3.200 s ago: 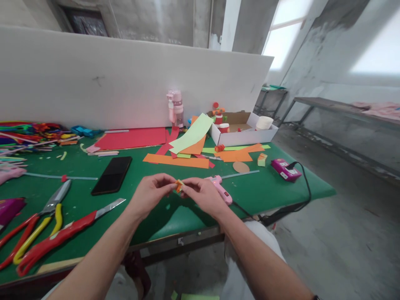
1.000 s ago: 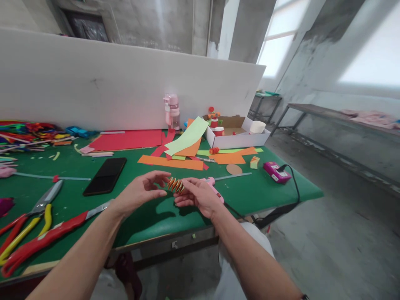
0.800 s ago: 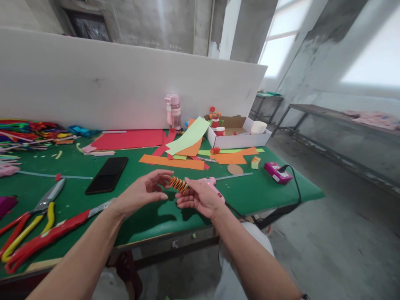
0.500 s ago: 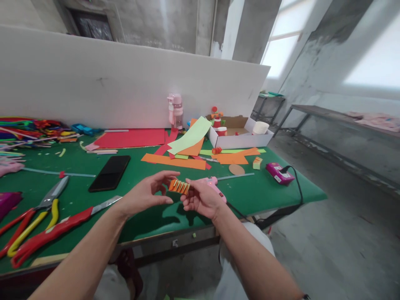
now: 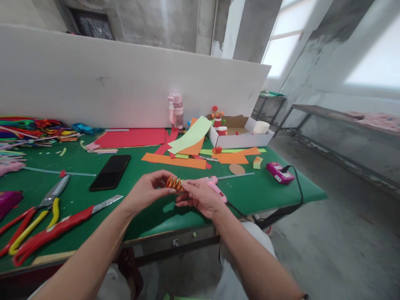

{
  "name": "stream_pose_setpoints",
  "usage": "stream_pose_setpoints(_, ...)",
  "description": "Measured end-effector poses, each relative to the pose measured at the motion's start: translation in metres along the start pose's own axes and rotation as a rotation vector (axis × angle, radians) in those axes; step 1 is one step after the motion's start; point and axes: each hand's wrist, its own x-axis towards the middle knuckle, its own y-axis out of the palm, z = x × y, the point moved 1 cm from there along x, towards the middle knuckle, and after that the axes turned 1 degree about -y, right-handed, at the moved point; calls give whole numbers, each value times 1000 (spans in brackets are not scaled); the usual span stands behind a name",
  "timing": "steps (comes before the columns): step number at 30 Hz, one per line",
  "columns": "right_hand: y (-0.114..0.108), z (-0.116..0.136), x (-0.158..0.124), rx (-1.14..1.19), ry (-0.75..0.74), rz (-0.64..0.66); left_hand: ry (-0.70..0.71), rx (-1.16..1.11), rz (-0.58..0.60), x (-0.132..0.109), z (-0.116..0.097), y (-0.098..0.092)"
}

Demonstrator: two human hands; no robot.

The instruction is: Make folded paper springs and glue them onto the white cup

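A small orange accordion-folded paper spring (image 5: 174, 183) is pinched between both hands just above the green table (image 5: 250, 191). My left hand (image 5: 149, 192) grips its left end with thumb and fingers. My right hand (image 5: 200, 196) holds the right end with its fingertips. The folds are pressed fairly close together. Just behind my right hand a pink glue gun (image 5: 215, 186) lies on the table, its black cord running off the front edge.
Orange, red and light green paper sheets (image 5: 184, 148) lie mid-table, a black phone (image 5: 110, 171) to the left. Red and yellow-handled scissors (image 5: 46, 225) lie at front left. A white cardboard box (image 5: 240, 131), a pink bottle (image 5: 176, 110) and a magenta charger (image 5: 279, 173) stand farther off.
The folded paper was stretched out between my hands a second ago. Now my hands have come closer and the folds are squeezed together.
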Motion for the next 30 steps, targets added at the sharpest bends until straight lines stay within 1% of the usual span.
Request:
stream_pose_setpoints(2,-1,-2,1,17,-20,21,15,-1,-15,0,-1,0)
stream_pose_setpoints(6,-3,-4,2,13,-31,18,19,-16,-47,0,1,0)
stream_pose_setpoints(16,-6,-4,3,28,-53,-9,-13,-100,-41,-2,6,-3)
stream_pose_setpoints(20,-6,-4,2,41,-50,-23,-22,-148,-64,-1,10,-1)
stream_pose_setpoints(25,-5,-3,-2,51,-46,-28,-45,-299,-116,-2,11,5)
stream_pose_setpoints(30,-1,-3,-5,85,-63,-38,-26,-523,-164,-2,4,9)
